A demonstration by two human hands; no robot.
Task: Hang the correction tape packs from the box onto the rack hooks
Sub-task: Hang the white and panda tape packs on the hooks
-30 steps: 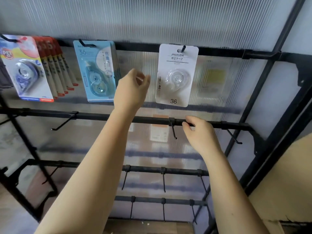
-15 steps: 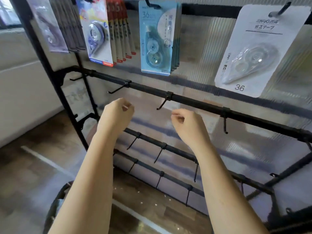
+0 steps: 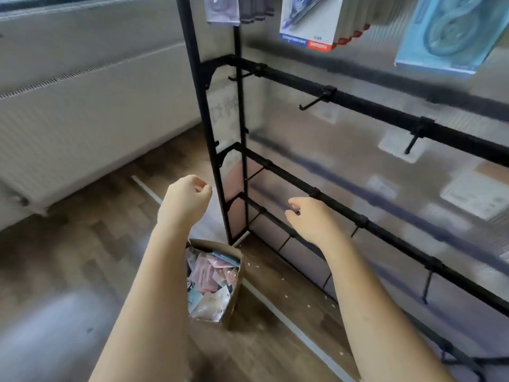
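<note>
A cardboard box (image 3: 234,307) stands on the floor by the rack's left foot, partly behind my left forearm. Several pink, white and blue correction tape packs (image 3: 212,282) fill it. My left hand (image 3: 186,201) hovers above the box with loosely curled fingers and holds nothing. My right hand (image 3: 311,219) hangs in front of the lower rack bars, fingers relaxed and empty. The black rack (image 3: 358,103) has bare hooks (image 3: 312,102) on its middle bar. Along the top edge hang a blue pack (image 3: 451,37) and a white-and-red pack (image 3: 308,23).
A white radiator (image 3: 82,114) runs along the left wall. The floor is wood with a pale stripe (image 3: 289,323) running past the box. A translucent ribbed panel (image 3: 344,166) backs the rack, and blurred cards show through it.
My view swung down and left from the upper hooks to the floor and box. Both hands dropped from the upper bar to the lower bars, still holding nothing.
</note>
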